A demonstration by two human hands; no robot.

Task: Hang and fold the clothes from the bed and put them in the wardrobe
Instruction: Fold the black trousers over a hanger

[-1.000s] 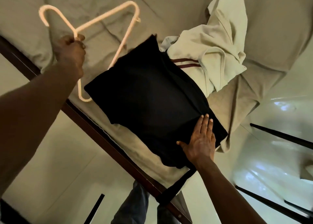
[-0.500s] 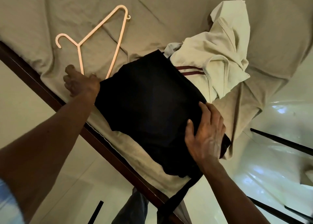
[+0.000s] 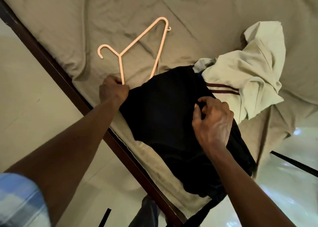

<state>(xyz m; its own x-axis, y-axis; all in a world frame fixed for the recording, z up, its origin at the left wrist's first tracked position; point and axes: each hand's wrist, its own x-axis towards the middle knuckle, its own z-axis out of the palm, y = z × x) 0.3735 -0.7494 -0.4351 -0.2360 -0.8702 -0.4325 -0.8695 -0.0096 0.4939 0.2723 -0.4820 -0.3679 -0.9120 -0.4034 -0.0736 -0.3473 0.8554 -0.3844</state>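
A black folded garment (image 3: 165, 122) lies across the near edge of the bed (image 3: 86, 11). My left hand (image 3: 112, 91) is closed on its left corner, right beside the lower arm of a pale pink plastic hanger (image 3: 137, 44) that lies flat on the sheet. The hanger's lower ends pass under the black cloth. My right hand (image 3: 213, 122) pinches the fabric at the garment's right edge. A crumpled cream garment (image 3: 249, 72) with two maroon stripes lies just behind the black one, partly under it.
The bed's dark wooden side rail (image 3: 51, 54) runs diagonally from upper left to bottom. Pale glossy floor (image 3: 25, 106) lies on both sides. A black strap (image 3: 197, 216) hangs off the bed edge beside my jeans leg (image 3: 146, 213). The beige sheet hangs loose at the right corner.
My left hand put the hanger down on the sheet and closed on the black garment's left corner. My right hand went from lying flat to pinching the right edge.
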